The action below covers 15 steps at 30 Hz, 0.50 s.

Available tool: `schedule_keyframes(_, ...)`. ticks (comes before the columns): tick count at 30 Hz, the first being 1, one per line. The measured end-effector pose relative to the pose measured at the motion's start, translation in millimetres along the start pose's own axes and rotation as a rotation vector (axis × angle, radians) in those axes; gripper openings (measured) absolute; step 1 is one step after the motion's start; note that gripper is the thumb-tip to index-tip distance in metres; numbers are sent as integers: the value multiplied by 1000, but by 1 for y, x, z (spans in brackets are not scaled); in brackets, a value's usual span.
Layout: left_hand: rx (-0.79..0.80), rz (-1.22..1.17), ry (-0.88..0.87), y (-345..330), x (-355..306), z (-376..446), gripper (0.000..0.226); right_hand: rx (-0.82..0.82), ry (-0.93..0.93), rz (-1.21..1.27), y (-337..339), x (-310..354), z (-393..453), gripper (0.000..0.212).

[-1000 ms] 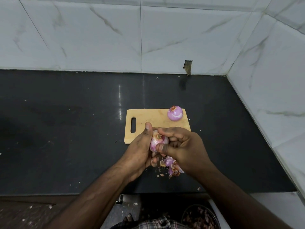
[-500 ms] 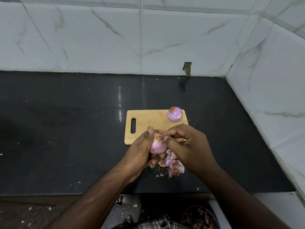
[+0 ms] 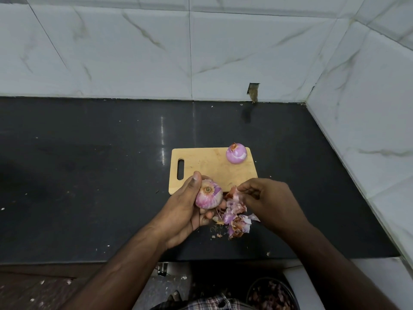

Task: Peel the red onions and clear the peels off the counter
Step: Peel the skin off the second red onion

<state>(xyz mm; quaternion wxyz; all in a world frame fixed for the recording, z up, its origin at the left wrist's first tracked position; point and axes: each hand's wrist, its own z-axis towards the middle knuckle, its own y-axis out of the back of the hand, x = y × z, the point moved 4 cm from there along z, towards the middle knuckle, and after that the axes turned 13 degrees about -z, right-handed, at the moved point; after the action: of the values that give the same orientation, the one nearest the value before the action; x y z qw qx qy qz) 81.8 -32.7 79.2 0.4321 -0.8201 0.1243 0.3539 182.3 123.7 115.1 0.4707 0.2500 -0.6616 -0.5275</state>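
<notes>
- The left hand (image 3: 186,211) cups a red onion (image 3: 209,197) just off the near edge of the cutting board (image 3: 207,168), thumb curled over its far side, fingers underneath; the root end faces the camera.
- The right hand (image 3: 266,198), at 3 o'clock from that onion, pinches a strip of peel (image 3: 234,194) between thumb and fingertips.
- The held onion looks firm, round and fairly light; its streaked pink-white surface seems smooth and likely slick, so a cupped grip suits it better than a fingertip pinch.
- The peel reads as thin, papery and brittle, apt to tear; taking it near the root or the loose torn edge should lift the most at once.
- A heap of shed peels (image 3: 238,224) lies on the black counter (image 3: 89,175) at 5 o'clock from the held onion: crumpled, purple-and-brown, weightless scraps best gathered by scooping.
- A peeled onion (image 3: 236,153), glossy and pale purple, sits at the board's far-right corner, 1 o'clock from the hands.
- The board is pale wood with a slot handle; the counter is dark polished stone with crumbs.
</notes>
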Motion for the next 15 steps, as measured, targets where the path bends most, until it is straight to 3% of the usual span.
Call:
schedule_keyframes(2,-31,-57,22,2,1,0,73,-1,17,30,7,1,-2,30)
schedule_keyframes(5,-55,-76,22,2,1,1,65,-144,29,181,18,8,-6,31)
schedule_keyframes(8,-22,-54,13,0,1,0,68,-22,94,370,12,29,-12,47)
schedule_keyframes(10,34,-49,12,-2,2,-1,68,34,168,307,2,40,-12,58)
schedule_keyframes(15,79,32,-6,-9,0,-6,37,-151,142,299,-5,40,-9,43)
